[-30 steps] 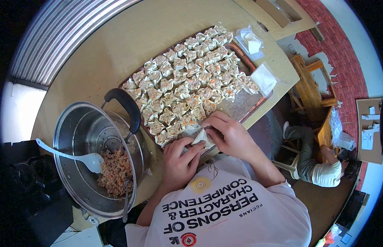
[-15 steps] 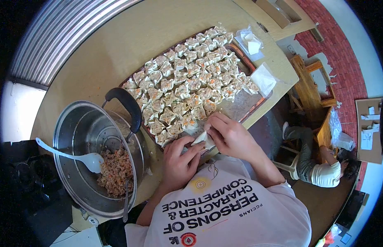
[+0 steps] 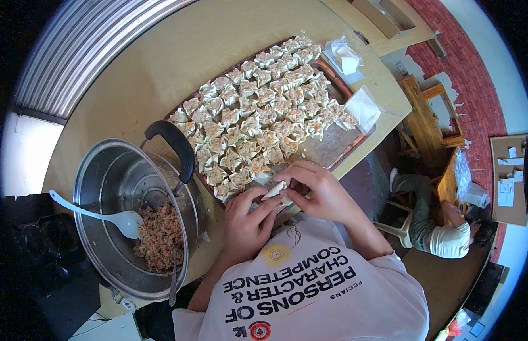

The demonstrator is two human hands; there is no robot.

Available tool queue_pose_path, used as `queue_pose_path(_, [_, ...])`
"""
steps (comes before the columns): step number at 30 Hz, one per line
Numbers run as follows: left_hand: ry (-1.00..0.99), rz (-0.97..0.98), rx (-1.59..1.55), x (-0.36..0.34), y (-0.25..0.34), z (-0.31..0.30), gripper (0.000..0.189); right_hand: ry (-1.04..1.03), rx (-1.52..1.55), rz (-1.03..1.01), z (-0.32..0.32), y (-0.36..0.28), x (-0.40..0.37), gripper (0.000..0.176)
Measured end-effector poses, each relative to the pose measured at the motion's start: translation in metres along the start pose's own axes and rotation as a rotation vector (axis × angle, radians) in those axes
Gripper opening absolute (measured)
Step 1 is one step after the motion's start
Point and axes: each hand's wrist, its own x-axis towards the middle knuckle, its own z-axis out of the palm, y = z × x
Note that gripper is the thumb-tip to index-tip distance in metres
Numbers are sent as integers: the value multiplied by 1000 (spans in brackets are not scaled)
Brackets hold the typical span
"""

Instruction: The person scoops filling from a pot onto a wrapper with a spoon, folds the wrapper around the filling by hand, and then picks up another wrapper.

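Note:
Between my two hands, just in front of my chest, is a dumpling with a pale wrapper, partly covered by fingers. My left hand is closed around its left side, thumb and fingertips pressed to it. Pinching the wrapper from the other side is my right hand, its fingers bent. Rows of open-topped dumplings, filled with meat and orange bits, cover most of a brown-rimmed tray beyond my hands.
A large metal pot stands at left, holding ground filling, a white ladle and a metal spoon. Its black handle rises beside the tray. Wrapper stacks in plastic lie at the tray's right. Another person sits far right.
My right hand has shifted slightly, its fingers curling the wrapper inward, so the wrapper looks more folded. My left hand stays nearly in place.

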Motion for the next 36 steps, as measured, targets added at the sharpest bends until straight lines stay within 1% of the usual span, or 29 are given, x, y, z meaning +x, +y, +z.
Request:
queue_pose_path(2, [0,1,6,-1,-2,1,33,38,-143,-213,3,5,-1,22])
queue_pose_path(3, [16,12,-4,-1,-3,2,32,38,-143,-213,5,3,-2,22])
queue_pose_path(5, [30,22,-13,-1,-3,3,32,88,-270,-257,7,-1,-6,22])
queue_pose_path(7, [51,47,25,2,-1,1,26,66,-259,-251,6,0,-9,24])
queue_pose_path(10, [19,49,29,0,-3,1,31,5,-215,-238,-4,2,-11,30])
queue_pose_path(12, [24,48,30,0,-4,2,30,-34,-183,-230,-13,6,-12,32])
queue_pose_path(14, [27,48,29,1,-4,2,30,-139,-121,-208,-18,13,-13,36])
queue_pose_path(15, [19,44,30,1,-3,2,29,-138,-120,-207,-21,15,-13,36])
queue_pose_path(17, [10,42,32,2,-3,1,29,-201,-98,-248,-24,17,-11,35])
queue_pose_path(20, [23,20,6,4,-1,1,26,-243,-117,-291,-29,19,-7,35])
queue_pose_path(23, [39,-11,9,5,1,1,24,-209,-101,-322,-25,25,-5,35])
queue_pose_path(27, [95,-44,-64,6,3,1,23,-195,-89,-349,-19,33,-1,37])
queue_pose_path(28, [101,-57,-95,7,4,1,22,-176,-79,-385,-16,37,-1,36])
queue_pose_path(29, [102,-56,-94,8,4,1,22,-157,-67,-420,-15,39,0,34])
queue_pose_path(32, [103,-92,-130,8,5,0,20,-164,-91,-434,-17,38,0,36])
queue_pose_path(34, [93,-153,-225,8,4,0,18,-158,-109,-452,-18,38,-1,36])
queue_pose_path(36, [100,-151,-219,10,8,-2,17,-151,-127,-471,-17,37,-3,36])
